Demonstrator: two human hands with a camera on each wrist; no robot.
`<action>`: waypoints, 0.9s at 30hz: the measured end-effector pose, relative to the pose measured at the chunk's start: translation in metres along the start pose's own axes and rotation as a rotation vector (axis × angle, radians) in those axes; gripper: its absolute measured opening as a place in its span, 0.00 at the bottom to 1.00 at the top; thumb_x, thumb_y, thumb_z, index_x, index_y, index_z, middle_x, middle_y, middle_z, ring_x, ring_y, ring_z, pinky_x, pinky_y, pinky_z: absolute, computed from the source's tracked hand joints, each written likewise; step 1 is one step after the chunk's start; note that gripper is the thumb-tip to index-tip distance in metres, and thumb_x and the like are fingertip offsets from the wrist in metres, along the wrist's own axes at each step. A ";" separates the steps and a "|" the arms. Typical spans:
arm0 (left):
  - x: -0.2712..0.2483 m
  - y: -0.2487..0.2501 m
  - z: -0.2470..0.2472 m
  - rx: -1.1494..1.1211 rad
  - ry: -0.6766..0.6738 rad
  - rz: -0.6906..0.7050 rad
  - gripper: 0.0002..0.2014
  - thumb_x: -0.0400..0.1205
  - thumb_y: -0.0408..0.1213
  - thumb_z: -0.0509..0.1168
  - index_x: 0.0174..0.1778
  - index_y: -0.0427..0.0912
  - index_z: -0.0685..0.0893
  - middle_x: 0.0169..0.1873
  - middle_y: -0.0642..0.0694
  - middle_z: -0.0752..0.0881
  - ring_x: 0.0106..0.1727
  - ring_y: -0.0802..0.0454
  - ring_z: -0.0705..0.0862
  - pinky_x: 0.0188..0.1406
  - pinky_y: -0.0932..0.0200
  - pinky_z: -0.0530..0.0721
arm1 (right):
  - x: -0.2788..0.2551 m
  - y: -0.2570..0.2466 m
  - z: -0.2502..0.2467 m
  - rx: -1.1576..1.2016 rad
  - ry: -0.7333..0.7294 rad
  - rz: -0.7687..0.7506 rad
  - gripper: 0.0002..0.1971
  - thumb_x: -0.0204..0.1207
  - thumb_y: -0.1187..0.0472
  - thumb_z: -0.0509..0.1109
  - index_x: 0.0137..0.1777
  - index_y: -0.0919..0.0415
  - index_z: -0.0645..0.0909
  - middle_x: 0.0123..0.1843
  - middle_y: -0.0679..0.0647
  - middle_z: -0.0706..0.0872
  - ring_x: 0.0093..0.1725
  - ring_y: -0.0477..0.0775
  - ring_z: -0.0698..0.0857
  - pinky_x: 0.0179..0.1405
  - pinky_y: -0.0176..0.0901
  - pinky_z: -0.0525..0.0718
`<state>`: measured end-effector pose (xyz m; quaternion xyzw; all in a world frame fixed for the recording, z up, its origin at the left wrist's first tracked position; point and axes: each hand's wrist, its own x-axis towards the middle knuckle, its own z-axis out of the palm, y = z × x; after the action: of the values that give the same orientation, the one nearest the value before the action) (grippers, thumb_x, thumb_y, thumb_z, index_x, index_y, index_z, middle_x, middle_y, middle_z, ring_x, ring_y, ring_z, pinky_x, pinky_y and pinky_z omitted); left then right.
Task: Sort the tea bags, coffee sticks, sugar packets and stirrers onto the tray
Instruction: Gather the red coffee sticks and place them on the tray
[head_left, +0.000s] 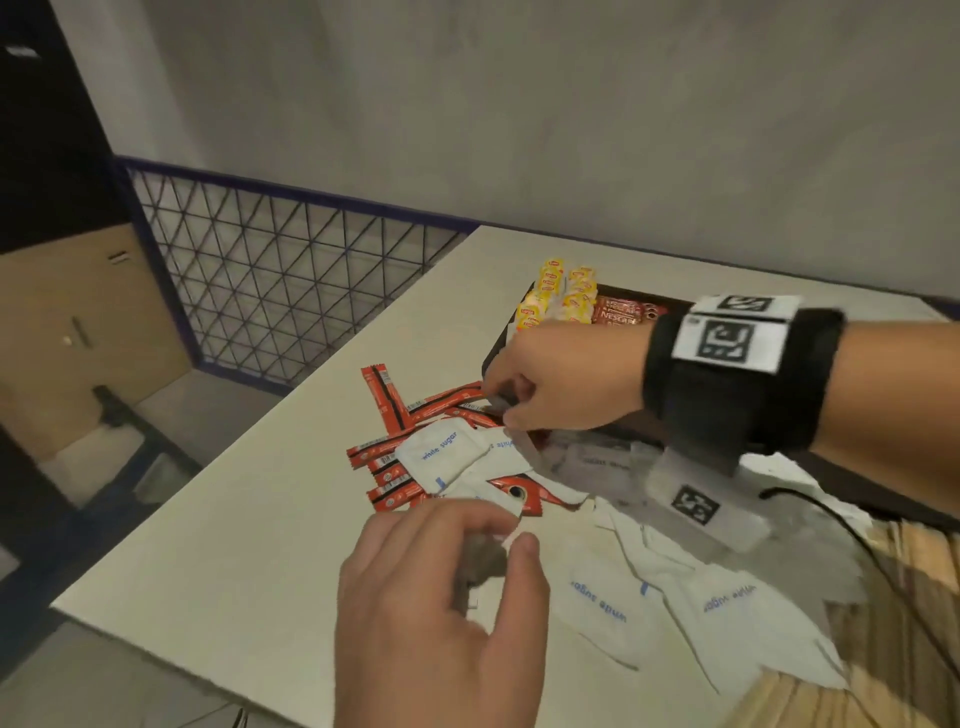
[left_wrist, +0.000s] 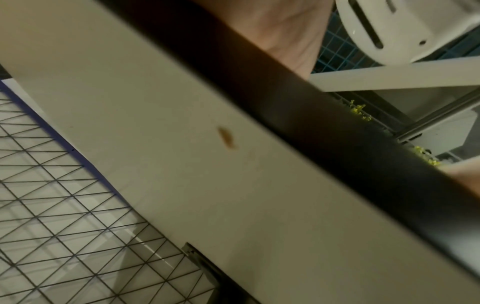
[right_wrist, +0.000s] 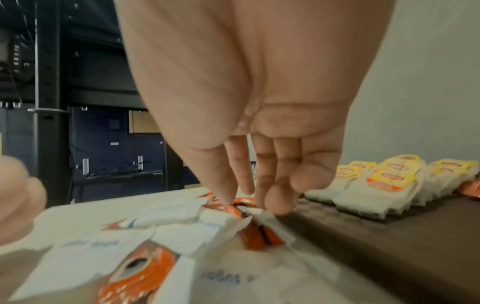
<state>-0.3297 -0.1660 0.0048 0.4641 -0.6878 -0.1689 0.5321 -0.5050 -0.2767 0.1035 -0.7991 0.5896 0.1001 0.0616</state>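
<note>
- Sorting is partway through: tea bags (head_left: 563, 293) with yellow tags already stand in rows at the far end of the dark tray (head_left: 496, 345), with a few red coffee sticks (head_left: 618, 310) just to their right.
- Most of the other coffee sticks (head_left: 410, 415) and the white sugar packets (head_left: 441, 457) lie mixed in a heap on the desk (head_left: 234, 519), just left of and nearer than the tray.
- The right hand (head_left: 561, 379) reaches down at the far edge of the heap, its fingers (right_wrist: 226, 185) curled and pinching the end of one coffee stick (head_left: 452, 397) by the tray's rim.
- The left hand (head_left: 441, 603) hovers over the near side of the heap, its thumb and forefinger close on a small white corner; whether that is a firm grip I cannot tell.
- The next move likely calls for drawing that stick free and laying it beside the red ones on the tray.
- Sugar packets overlap several sticks, so a pull may drag or scatter them.
- A black cable (head_left: 852, 540) trails across the packets at the near right.
- What look like wooden stirrers (head_left: 914, 561) lie at the near right edge, blurred.
- A wire mesh panel (head_left: 270, 270) stands beyond the desk's left edge.
</note>
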 end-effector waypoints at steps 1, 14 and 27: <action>-0.001 0.000 0.001 0.040 -0.033 0.023 0.08 0.72 0.56 0.66 0.43 0.61 0.85 0.46 0.69 0.85 0.52 0.66 0.79 0.47 0.57 0.80 | 0.001 -0.006 0.003 -0.034 -0.007 0.005 0.08 0.85 0.54 0.68 0.53 0.53 0.88 0.40 0.47 0.86 0.39 0.48 0.81 0.42 0.43 0.83; -0.005 0.013 -0.011 0.094 -0.292 -0.082 0.20 0.79 0.42 0.61 0.67 0.61 0.79 0.58 0.68 0.81 0.68 0.59 0.79 0.79 0.43 0.72 | -0.046 -0.031 0.008 0.003 0.121 0.045 0.16 0.82 0.50 0.68 0.68 0.49 0.83 0.54 0.45 0.81 0.50 0.46 0.81 0.47 0.38 0.80; 0.005 -0.005 -0.034 -0.356 -0.182 -0.358 0.34 0.75 0.12 0.61 0.61 0.60 0.77 0.59 0.64 0.84 0.64 0.66 0.83 0.58 0.71 0.82 | -0.051 -0.045 0.016 0.041 0.159 0.020 0.17 0.77 0.58 0.78 0.65 0.48 0.84 0.55 0.46 0.81 0.55 0.50 0.80 0.49 0.41 0.79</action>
<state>-0.2970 -0.1633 0.0172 0.4603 -0.5994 -0.4195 0.5028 -0.4785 -0.2121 0.0985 -0.7973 0.6023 0.0248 0.0299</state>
